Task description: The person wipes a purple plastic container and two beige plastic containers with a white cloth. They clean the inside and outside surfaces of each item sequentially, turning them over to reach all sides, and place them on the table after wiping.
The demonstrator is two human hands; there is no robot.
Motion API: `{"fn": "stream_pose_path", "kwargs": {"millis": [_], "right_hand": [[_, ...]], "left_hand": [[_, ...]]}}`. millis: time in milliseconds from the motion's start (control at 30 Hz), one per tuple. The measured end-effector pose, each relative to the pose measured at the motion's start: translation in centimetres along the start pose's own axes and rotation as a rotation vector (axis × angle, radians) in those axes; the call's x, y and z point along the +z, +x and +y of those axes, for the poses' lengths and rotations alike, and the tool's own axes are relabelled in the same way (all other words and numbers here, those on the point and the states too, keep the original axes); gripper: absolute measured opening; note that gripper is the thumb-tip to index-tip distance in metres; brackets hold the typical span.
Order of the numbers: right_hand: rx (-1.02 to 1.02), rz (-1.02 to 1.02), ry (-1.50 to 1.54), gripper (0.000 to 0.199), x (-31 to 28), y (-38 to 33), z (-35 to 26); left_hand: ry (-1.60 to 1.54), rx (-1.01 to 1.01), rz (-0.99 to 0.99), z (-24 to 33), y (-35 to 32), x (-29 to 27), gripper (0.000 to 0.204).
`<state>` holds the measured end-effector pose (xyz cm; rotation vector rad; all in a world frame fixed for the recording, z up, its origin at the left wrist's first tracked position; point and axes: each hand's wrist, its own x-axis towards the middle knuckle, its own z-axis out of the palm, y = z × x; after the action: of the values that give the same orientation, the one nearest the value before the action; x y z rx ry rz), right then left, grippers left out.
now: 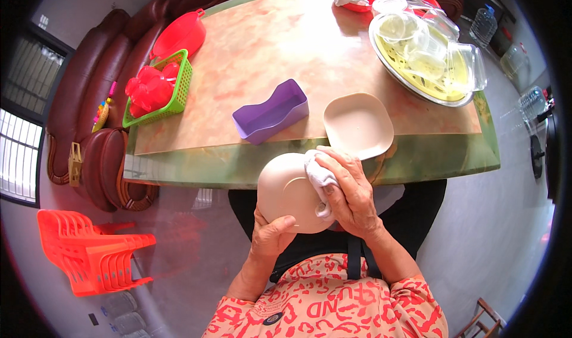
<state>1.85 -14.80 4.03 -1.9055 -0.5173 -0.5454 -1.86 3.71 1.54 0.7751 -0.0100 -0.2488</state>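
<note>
- A clear plastic bottle with a blue cap (484, 23) stands on the floor past the far right corner of the table (310, 165). If it carries a label, it is too small to make out.
- A bigger clear plastic jug (513, 61) stands just beside it, nearer the picture's right rim.
- Another clear plastic bottle (532, 103) stands further along the right rim, well apart from the table.
- A cluster of clear bottles (122, 305) sits on the floor at lower left, near the stacked orange chairs (89, 254), blurred by the lens edge.
</note>
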Motion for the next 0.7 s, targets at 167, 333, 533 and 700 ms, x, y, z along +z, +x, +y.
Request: {"fn": "stream_pose_path", "kwargs": {"millis": [167,333,533,700], "right_hand": [[0.122,0.005,0.102,0.041,0.8,-4.1,0.0],[0.045,0.103,0.094,0.041,2.0,-5.0,-0.5],[0.04,0.026,0.03,0.035,0.3,-0.1,0.3],[-0.057,-0.059,-0.162,0.043,0.8,-0.2,-0.4]], "left_hand": [[-0.166,0.03,0.058,0.3,0.4,-0.3,0.064],[-0.226,-0.042,0.133,0.4,0.5,-0.1,0.064],[-0.091,-0.037,0.073,0.2,0.5,1.5,0.069],[-0.084,0.0,0.114,0.3,0.7,2.2,0.069]]}}
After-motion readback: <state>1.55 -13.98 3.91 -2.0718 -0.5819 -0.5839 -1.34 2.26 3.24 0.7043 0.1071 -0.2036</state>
